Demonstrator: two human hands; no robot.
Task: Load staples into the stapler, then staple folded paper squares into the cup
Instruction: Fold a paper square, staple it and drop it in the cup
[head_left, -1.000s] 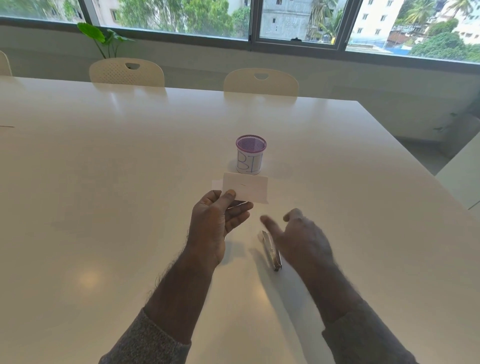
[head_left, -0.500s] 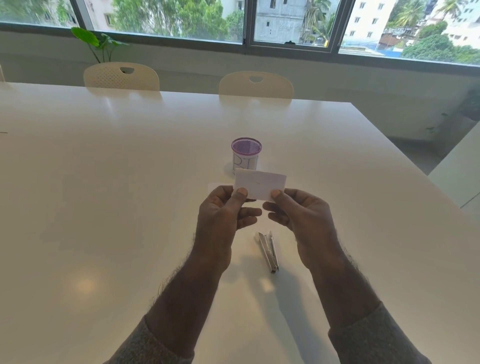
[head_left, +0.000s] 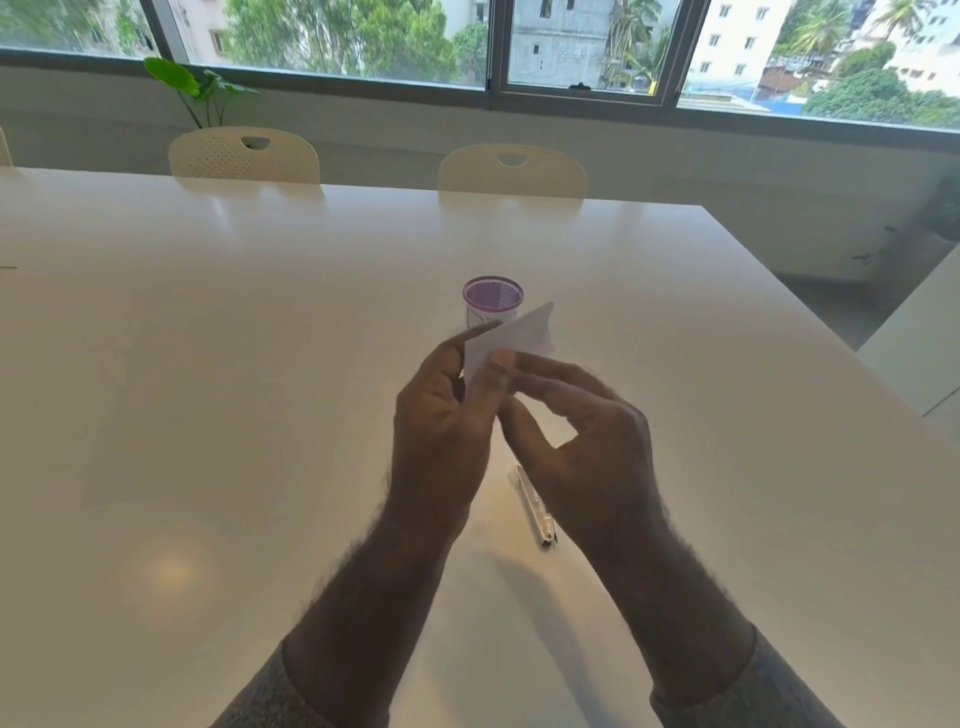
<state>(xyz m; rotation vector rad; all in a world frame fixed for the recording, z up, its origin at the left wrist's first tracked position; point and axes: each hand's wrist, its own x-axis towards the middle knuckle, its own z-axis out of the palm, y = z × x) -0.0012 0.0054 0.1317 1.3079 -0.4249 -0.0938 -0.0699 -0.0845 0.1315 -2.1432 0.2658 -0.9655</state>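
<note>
A white paper slip (head_left: 514, 332) is held up above the table, tilted and bent. My left hand (head_left: 447, 410) pinches its left end between thumb and fingers. My right hand (head_left: 576, 415) touches the paper's lower edge with its fingertips, the other fingers curled and apart. Behind the paper stands the small white cup (head_left: 492, 299) with a purple mesh rim; its lower part is hidden by the paper. The silver stapler (head_left: 535, 506) lies flat on the table under my right hand, partly covered by my wrist.
The white table (head_left: 208, 389) stretches wide on all sides. Two cream chairs (head_left: 244, 156) stand at its far edge, below the window. A second white surface (head_left: 924, 343) sits off to the right. A potted plant (head_left: 202, 91) is by the window sill.
My right hand left the stapler and came up to the paper. Both hands have since drawn close together, and the paper has turned from flat to tilted and folding.
</note>
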